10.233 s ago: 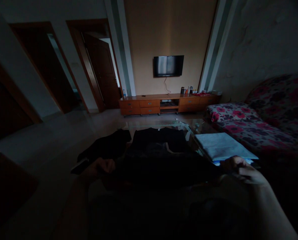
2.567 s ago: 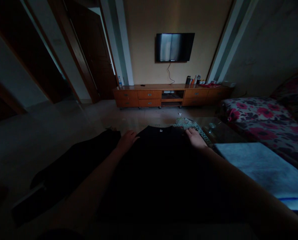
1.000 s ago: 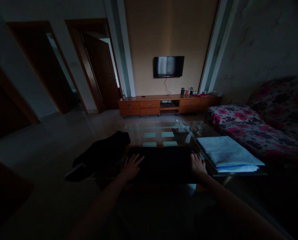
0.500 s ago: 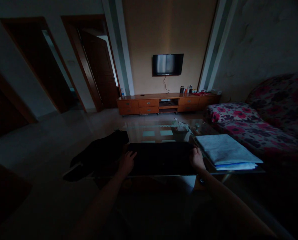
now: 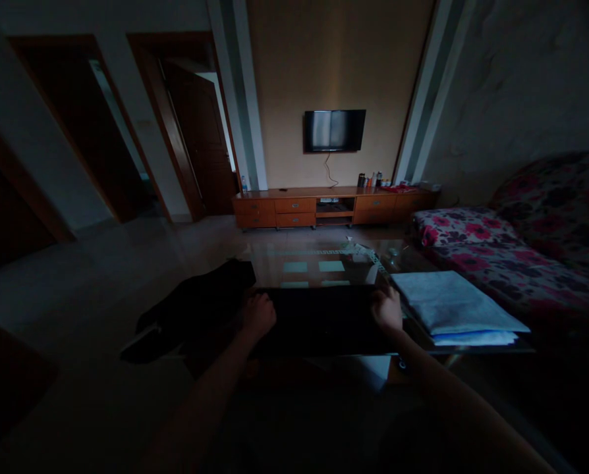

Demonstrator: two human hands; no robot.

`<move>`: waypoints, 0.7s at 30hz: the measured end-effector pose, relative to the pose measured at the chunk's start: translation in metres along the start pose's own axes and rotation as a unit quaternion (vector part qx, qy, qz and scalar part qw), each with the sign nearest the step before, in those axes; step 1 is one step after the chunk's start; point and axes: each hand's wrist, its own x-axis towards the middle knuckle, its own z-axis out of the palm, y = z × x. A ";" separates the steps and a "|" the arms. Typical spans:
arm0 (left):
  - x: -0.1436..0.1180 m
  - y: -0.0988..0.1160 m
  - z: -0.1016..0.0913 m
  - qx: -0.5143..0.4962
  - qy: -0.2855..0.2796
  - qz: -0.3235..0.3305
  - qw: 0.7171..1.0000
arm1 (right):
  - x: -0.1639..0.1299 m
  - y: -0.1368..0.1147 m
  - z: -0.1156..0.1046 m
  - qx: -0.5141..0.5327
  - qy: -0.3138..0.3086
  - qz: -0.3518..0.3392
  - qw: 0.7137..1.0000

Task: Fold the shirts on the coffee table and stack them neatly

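Note:
A black cloth (image 5: 324, 319), perhaps a folded garment, lies flat across the near side of the glass coffee table (image 5: 275, 253). At its left end my left hand (image 5: 259, 314) has its fingers curled closed on the fabric. My right hand (image 5: 387, 309) grips the far right corner, fingers bent around it. Darkness hides the cloth's seams and folds. Left of it, a second black garment (image 5: 196, 303) is heaped over the table's edge, with a paler strip at its lower end. Beside my right hand rests a folded light-blue cloth stack (image 5: 452, 299).
Beyond the table stands a wooden TV cabinet (image 5: 294, 209) with bottles and small items on top, and a television (image 5: 335, 130) hangs above. A floral sofa (image 5: 522, 263) is on the right. A glass dish (image 5: 393, 253) sits near the table's far right corner.
My left hand's fingers, stretched out before, are now curled on the black cloth. My right hand has shifted slightly at its corner. The view has tilted up a little.

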 end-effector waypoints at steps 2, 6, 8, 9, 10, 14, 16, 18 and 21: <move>0.012 0.014 0.005 -0.028 0.021 0.037 0.999 | 0.008 -0.024 0.003 0.016 -0.036 -0.028 0.999; 0.020 0.026 0.024 -0.078 -0.011 0.100 0.992 | 0.006 -0.051 0.019 -0.015 -0.197 -0.041 0.979; 0.018 0.023 0.032 -0.088 -0.057 0.085 0.991 | 0.003 -0.052 0.025 -0.036 -0.249 -0.015 0.968; 0.017 0.021 0.035 -0.089 -0.074 0.072 0.991 | 0.002 -0.052 0.027 -0.043 -0.262 -0.002 0.964; 0.017 0.019 0.037 -0.089 -0.085 0.063 0.990 | 0.003 -0.052 0.027 -0.049 -0.271 0.009 0.961; 0.021 0.028 0.038 -0.079 -0.071 0.039 0.994 | 0.013 -0.073 0.029 -0.072 -0.263 0.037 0.961; 0.026 0.041 0.038 -0.078 -0.033 0.031 0.996 | 0.018 -0.094 0.033 -0.079 -0.215 0.022 0.973; 0.032 0.056 0.039 -0.087 0.000 0.044 0.995 | 0.020 -0.114 0.040 -0.067 -0.180 -0.023 0.981; 0.038 0.072 0.045 -0.108 -0.020 0.081 0.991 | 0.017 -0.132 0.053 -0.031 -0.218 -0.084 0.972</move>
